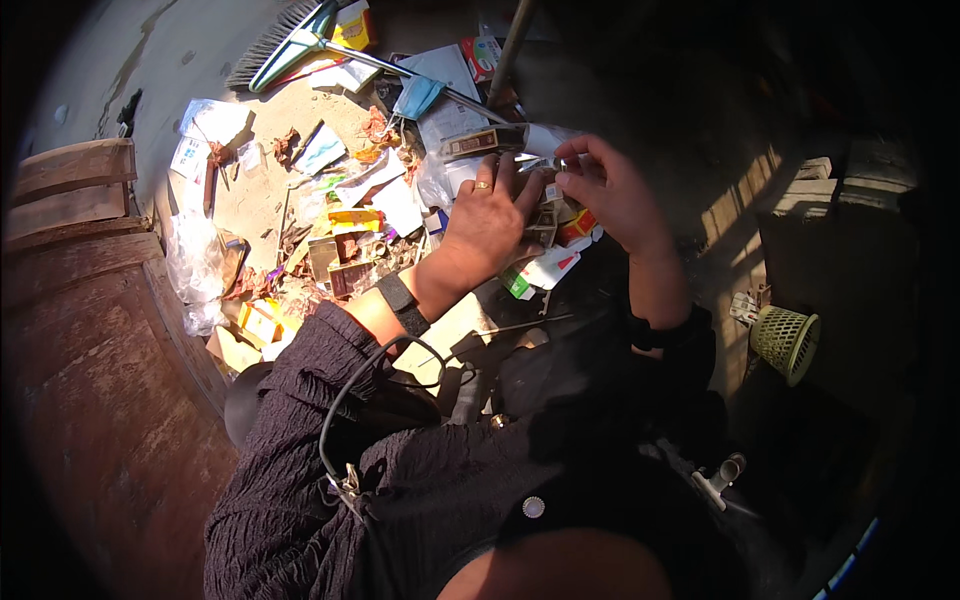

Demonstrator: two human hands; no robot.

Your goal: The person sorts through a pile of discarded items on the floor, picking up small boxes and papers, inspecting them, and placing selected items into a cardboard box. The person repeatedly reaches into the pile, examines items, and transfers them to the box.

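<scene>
My left hand (487, 217), with a ring on one finger, reaches over a heap of litter on the floor, its fingers spread over small cartons. Just beyond its fingertips lies a dark, narrow printed box (482, 142). To its right my right hand (600, 184) has thumb and forefinger close together beside a small pale piece (553, 192); whether they grip it is unclear. A red and yellow carton (577, 226) and a white and green carton piece (546, 268) lie below the hands. A blue face mask (418, 97) lies across the metal broom handle beyond.
A broom (294, 49) lies at the top left. Clear plastic bags (196, 259), a yellow carton (260, 321) and crumpled paper cover the floor left of my arm. A worn wooden panel (97, 330) stands at far left, a yellow plastic basket (784, 343) at right.
</scene>
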